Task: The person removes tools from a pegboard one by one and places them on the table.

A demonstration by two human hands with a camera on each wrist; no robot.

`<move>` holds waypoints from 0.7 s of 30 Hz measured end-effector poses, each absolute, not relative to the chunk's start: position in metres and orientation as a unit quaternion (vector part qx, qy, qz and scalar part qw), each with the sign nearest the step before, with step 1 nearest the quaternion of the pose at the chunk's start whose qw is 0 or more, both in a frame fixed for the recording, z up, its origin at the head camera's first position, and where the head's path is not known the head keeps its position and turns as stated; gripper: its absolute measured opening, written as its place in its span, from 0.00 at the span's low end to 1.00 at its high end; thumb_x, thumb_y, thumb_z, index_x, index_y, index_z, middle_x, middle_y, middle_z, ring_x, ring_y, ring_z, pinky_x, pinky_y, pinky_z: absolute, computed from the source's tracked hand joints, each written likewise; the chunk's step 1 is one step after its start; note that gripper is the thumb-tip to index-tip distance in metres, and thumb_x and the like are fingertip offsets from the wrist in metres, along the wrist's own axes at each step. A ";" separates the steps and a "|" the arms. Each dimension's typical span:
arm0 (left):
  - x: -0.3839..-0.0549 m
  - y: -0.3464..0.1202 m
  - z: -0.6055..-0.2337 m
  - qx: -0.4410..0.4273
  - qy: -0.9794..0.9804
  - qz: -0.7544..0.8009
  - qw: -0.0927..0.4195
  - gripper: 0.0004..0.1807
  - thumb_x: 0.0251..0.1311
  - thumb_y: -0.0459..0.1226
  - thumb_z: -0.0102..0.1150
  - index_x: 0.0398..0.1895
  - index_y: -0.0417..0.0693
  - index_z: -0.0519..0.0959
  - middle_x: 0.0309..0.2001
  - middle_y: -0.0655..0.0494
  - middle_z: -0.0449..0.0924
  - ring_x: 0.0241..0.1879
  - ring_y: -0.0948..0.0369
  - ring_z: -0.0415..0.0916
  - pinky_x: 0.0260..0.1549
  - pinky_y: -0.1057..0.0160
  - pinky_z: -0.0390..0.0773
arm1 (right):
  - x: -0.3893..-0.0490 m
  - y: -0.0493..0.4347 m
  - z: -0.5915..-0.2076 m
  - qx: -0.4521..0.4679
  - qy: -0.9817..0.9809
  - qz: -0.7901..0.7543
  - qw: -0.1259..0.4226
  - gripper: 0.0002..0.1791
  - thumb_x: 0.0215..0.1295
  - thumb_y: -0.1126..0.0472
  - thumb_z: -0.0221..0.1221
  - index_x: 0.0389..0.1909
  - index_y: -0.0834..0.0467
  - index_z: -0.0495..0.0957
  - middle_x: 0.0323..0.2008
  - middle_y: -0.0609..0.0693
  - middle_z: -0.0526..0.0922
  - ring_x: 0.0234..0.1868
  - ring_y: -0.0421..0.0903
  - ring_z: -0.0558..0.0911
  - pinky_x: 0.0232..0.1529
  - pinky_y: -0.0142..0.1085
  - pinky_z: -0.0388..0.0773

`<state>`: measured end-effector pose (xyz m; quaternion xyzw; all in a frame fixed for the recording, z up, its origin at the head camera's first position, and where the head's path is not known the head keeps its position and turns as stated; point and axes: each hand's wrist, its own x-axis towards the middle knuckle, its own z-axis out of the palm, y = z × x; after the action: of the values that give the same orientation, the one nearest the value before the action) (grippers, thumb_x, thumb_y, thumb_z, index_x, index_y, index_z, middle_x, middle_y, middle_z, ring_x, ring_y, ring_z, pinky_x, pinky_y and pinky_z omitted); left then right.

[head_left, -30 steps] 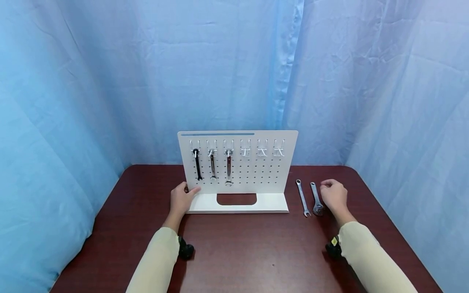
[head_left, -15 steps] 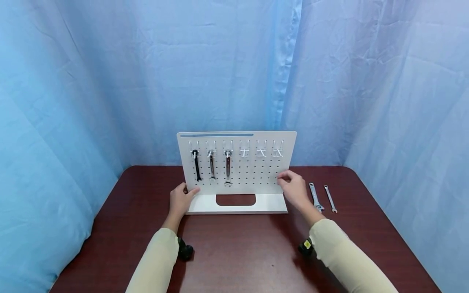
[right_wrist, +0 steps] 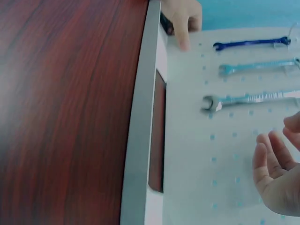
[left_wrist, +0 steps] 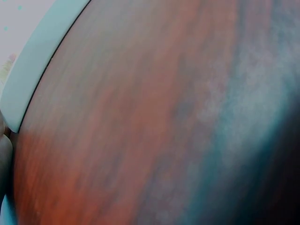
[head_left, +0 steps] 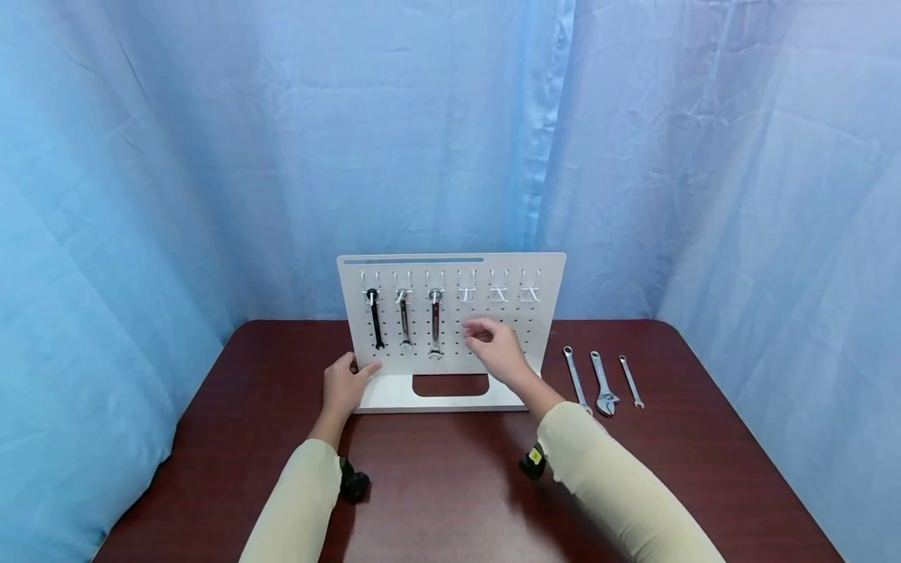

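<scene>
A white pegboard stand [head_left: 493, 336] stands upright on the table. My left hand [head_left: 342, 389] grips its lower left edge, thumb on the front face; its other fingers are partly hidden. Three wrenches hang from the left hooks: a black wrench [head_left: 376, 320], a silver wrench [head_left: 404, 320] and a larger silver wrench [head_left: 436, 324]. My right hand [head_left: 498, 349] is in front of the board, right of the larger wrench, its fingers loosely bent and holding nothing. In the right wrist view, the right hand's fingers [right_wrist: 273, 161] are apart from the hanging wrenches.
On the table right of the stand lie a combination wrench [head_left: 576, 377], an adjustable wrench [head_left: 603, 383] and a small wrench [head_left: 631, 381]. Bare hooks [head_left: 499, 294] line the board's right half. Blue curtains [head_left: 436, 133] surround the dark red table [head_left: 436, 485].
My right hand has moved left from beside the loose wrenches, past the board's right edge, to its middle. The small wrench, earlier hidden by this hand, now shows. My left hand stays put.
</scene>
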<state>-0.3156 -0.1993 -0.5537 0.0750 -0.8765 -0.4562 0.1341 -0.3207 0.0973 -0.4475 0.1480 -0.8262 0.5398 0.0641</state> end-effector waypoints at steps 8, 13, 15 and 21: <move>-0.316 -0.198 -0.555 0.075 -0.875 -0.457 0.136 0.22 0.62 0.52 0.69 0.31 0.45 0.72 0.27 0.49 0.72 0.29 0.54 0.67 0.30 0.56 0.67 | -0.325 0.065 -0.439 0.169 -0.813 0.557 0.031 0.25 0.64 0.72 0.61 0.64 0.61 0.76 0.40 0.57 0.81 0.40 0.49 0.80 0.39 0.36 0.77; -0.316 -0.197 -0.555 0.078 -0.875 -0.459 0.134 0.22 0.61 0.52 0.69 0.32 0.45 0.73 0.28 0.49 0.73 0.30 0.53 0.67 0.31 0.56 0.67 | -0.329 0.057 -0.436 0.154 -0.811 0.564 0.017 0.22 0.64 0.68 0.63 0.60 0.60 0.78 0.33 0.49 0.77 0.31 0.44 0.74 0.31 0.34 0.71; -0.317 -0.197 -0.555 0.077 -0.876 -0.457 0.136 0.21 0.62 0.52 0.69 0.32 0.45 0.73 0.28 0.49 0.73 0.30 0.54 0.67 0.31 0.56 0.67 | -0.331 0.056 -0.436 0.152 -0.805 0.573 0.001 0.20 0.65 0.66 0.63 0.59 0.59 0.78 0.31 0.49 0.77 0.28 0.43 0.73 0.28 0.33 0.69; -0.317 -0.197 -0.554 0.076 -0.879 -0.452 0.134 0.22 0.62 0.52 0.69 0.31 0.45 0.72 0.27 0.49 0.73 0.29 0.53 0.67 0.30 0.57 0.67 | -0.332 0.049 -0.437 0.138 -0.797 0.588 -0.036 0.18 0.67 0.66 0.62 0.57 0.61 0.77 0.29 0.48 0.76 0.24 0.42 0.71 0.24 0.32 0.67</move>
<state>-0.3167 -0.1973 -0.5537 0.0760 -0.8788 -0.4516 0.1341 -0.3316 0.0491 -0.4370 0.1381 -0.7965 0.5875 -0.0361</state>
